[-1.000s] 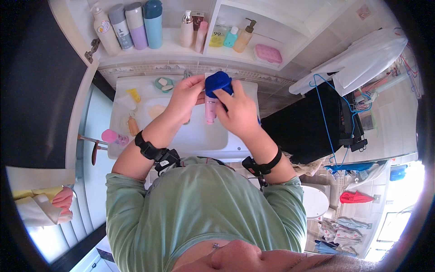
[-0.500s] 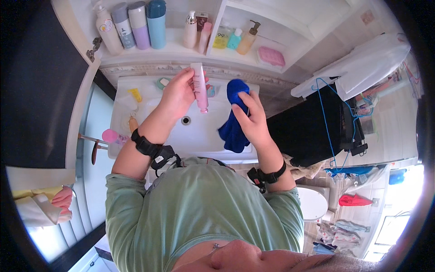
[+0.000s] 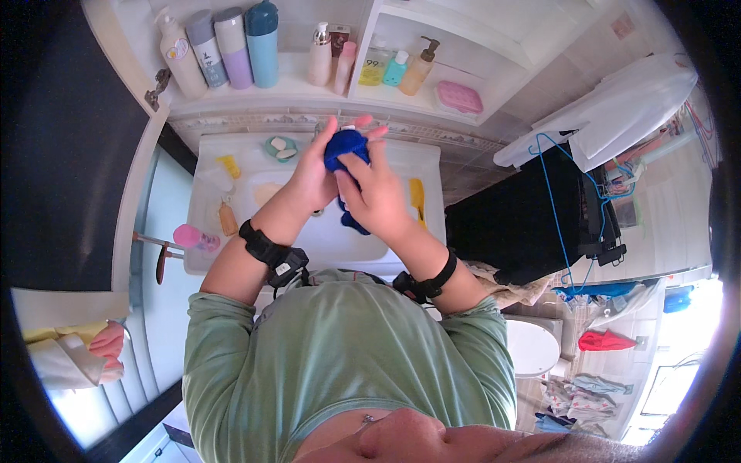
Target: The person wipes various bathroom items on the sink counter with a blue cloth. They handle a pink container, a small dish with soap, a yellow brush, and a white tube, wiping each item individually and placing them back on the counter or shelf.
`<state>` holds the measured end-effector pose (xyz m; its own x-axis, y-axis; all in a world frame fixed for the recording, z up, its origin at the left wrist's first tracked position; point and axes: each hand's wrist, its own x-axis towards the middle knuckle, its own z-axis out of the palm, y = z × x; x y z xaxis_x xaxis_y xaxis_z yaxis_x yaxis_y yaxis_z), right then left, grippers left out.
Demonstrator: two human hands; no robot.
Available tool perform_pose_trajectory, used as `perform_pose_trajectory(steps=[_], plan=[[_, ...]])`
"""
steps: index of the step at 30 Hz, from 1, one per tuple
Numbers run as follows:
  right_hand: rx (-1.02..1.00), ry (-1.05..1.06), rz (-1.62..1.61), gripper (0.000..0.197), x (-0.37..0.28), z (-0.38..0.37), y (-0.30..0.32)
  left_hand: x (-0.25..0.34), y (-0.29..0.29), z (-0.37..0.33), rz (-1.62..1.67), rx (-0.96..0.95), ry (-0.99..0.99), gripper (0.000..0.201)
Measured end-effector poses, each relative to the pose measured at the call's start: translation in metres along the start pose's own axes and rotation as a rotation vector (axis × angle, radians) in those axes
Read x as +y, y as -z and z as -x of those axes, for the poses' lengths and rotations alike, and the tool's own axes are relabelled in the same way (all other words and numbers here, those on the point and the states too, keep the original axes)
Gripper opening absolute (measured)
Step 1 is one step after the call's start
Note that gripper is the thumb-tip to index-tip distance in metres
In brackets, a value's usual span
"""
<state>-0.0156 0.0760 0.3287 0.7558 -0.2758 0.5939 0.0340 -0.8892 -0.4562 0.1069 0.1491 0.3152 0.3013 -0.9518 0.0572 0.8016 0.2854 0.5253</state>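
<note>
Looking down from the head view: both hands meet over the white sink (image 3: 231, 231), wrapped around a blue cloth (image 3: 345, 147). Left hand (image 3: 312, 174) cups the bundle from the left, fingers curled round it; a pink tube tip pokes out on top, mostly hidden. Right hand (image 3: 378, 193) presses the cloth from the right, fingers closed on it, a loose tail hanging below toward the basin. Risks, as judgement: the wrapped tube could slip out and drop into the sink since the cloth hides the grip; the dangling tail could brush the yellow comb (image 3: 417, 198) or soap dish (image 3: 281, 147) off the rim; elbows are clear of the shelf bottles (image 3: 231, 46).
</note>
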Motion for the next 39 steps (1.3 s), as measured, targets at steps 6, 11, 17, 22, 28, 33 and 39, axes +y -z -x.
perform_pose_trajectory(steps=[6,11,17,22,28,33,39], plan=[[0.14,-0.033,0.101,0.024,-0.003,-0.022,-0.005,-0.009,0.004,-0.006,0.009,0.027,-0.082,0.073],[-0.169,0.072,0.035,0.023,-0.008,-0.001,0.01,0.018,0.016,-0.007,-0.09,0.011,-0.171,0.079],[-0.309,0.13,-0.148,0.018,-0.011,0.02,0.039,0.033,0.01,-0.002,-0.079,-0.007,-0.114,0.079],[-0.07,0.075,-0.014,0.024,-0.003,-0.021,0.05,0.02,0.0,0.0,-0.016,-0.129,0.018,0.076],[-0.053,0.111,0.115,0.028,0.005,-0.023,0.027,0.018,-0.008,-0.008,-0.178,-0.137,-0.061,0.074],[-0.208,0.196,0.032,0.024,-0.009,0.003,0.029,0.039,-0.017,-0.001,-0.293,-0.107,-0.104,0.077],[-0.298,0.303,0.085,0.019,-0.012,0.022,0.038,0.043,-0.023,0.007,-0.418,-0.162,-0.126,0.077]])
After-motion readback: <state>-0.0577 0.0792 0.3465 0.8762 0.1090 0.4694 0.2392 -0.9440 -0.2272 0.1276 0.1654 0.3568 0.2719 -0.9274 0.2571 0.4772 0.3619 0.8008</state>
